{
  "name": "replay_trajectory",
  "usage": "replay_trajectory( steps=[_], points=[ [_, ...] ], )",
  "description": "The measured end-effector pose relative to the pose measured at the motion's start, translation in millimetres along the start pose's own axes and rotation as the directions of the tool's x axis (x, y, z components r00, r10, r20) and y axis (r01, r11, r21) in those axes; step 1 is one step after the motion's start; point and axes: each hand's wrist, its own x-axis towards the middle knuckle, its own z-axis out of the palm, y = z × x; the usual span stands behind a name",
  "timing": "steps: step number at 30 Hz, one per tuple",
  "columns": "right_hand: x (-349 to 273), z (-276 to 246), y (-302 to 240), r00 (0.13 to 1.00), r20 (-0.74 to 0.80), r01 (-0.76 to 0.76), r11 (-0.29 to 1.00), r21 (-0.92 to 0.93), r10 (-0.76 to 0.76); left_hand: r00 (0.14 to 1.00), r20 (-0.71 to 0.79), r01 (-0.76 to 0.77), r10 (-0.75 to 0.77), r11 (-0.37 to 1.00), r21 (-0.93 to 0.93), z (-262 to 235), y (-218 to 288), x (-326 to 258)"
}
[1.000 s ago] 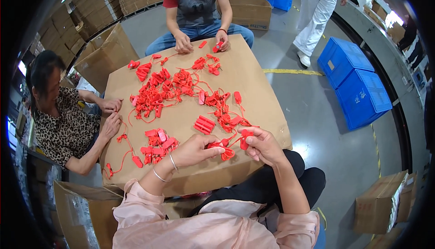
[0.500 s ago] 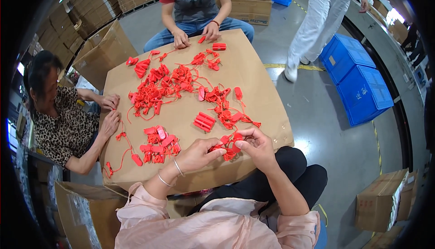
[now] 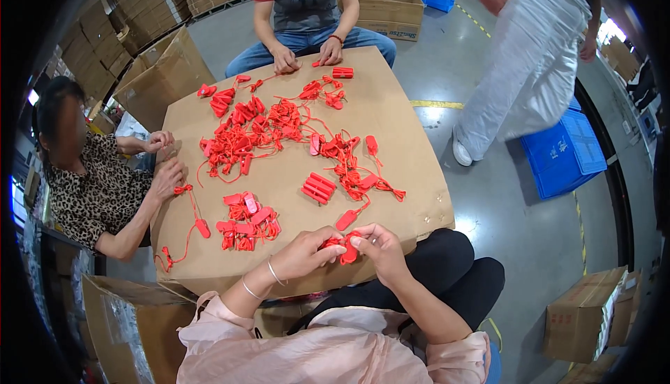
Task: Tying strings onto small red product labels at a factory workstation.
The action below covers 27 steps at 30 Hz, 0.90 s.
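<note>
Head view: red cord [image 3: 331,243] is clasped by fingers of left hand [image 3: 307,250]; just beside it, red tag [image 3: 349,254] is pinched by fingers of right hand [image 3: 383,250]. Both are held at near edge of desk [image 3: 401,133]. Ridged red stack [image 3: 318,188] lies beyond.

Workshop: cardboard stacks [image 3: 150,7], blue crates [image 3: 567,155].

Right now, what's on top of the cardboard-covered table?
A tangled red cord heap, a smaller red pile, a ribbed red stack and other red pieces. Whatever lies beneath the heap is covered.
</note>
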Motion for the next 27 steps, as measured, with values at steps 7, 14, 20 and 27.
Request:
replay_trajectory(
  steps=[7, 14, 20, 27],
  points=[
    [15.9, -3.3, -1.5, 0.976, 0.082, 0.212, 0.82, -0.532, -0.2, 0.993, -0.119, 0.02, -0.012, 0.998, 0.065, -35.9, -22.2, -15.6],
    [65.9, -19.5, -11.1, 0.794, 0.199, 0.246, 0.004, -0.969, -0.574, 0.942, -0.236, 0.027, 0.24, 0.645, 0.764, -90.3, -40.2, -22.9],
    [51.5, -2.6, -11.7, 0.965, 0.086, 0.196, 0.463, -0.864, -0.247, 0.841, -0.379, 0.095, 0.386, 0.584, 0.806, -78.0, -28.0, -16.5],
    [20.3, -9.5, -24.0, 0.812, 0.325, 0.507, 0.311, -0.804, -0.485, 0.925, -0.093, -0.242, 0.37, 0.758, 0.605, -5.2, -16.3, 49.3]
  ],
)
